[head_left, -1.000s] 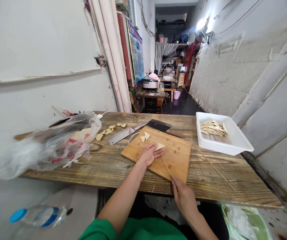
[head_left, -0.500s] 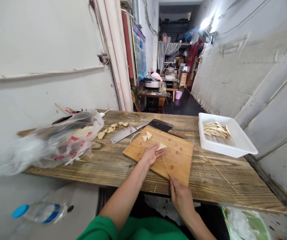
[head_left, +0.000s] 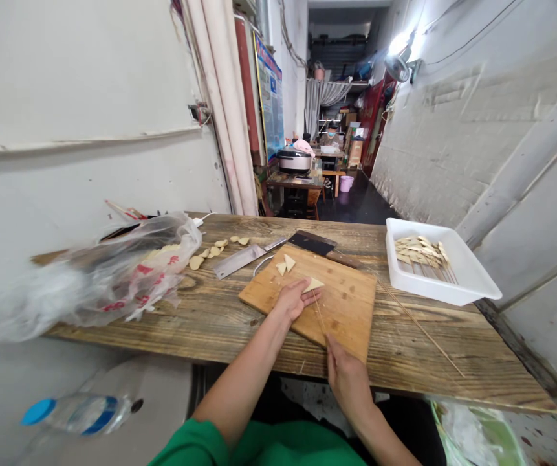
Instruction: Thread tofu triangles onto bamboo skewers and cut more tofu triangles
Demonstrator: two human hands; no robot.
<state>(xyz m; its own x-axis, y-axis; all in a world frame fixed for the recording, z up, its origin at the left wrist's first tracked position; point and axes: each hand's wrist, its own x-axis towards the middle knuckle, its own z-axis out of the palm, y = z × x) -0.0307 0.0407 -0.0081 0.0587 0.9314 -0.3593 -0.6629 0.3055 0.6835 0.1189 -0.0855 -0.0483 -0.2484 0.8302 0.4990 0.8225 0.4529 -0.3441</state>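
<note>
My left hand [head_left: 292, 299] rests on the wooden cutting board [head_left: 346, 307], its fingers pressed onto a pale triangular piece [head_left: 314, 283]. My right hand [head_left: 347, 378] is at the board's near edge, pinching the end of a thin bamboo skewer [head_left: 319, 314] whose tip reaches that triangular piece. Two more pale triangles [head_left: 284, 265] lie at the board's far side.
A cleaver [head_left: 243, 258] and a dark knife [head_left: 324, 248] lie beyond the board. A plastic bag [head_left: 113, 272] with pale slices [head_left: 205, 253] sits left, a white tray [head_left: 462, 285] of skewered pieces right. A loose skewer [head_left: 418, 323] lies on the table [head_left: 210, 323]. A water bottle [head_left: 77, 414] is below left.
My right hand has slid slightly forward and left along the board's edge, pushing the skewer toward the triangle. My left hand stays put.
</note>
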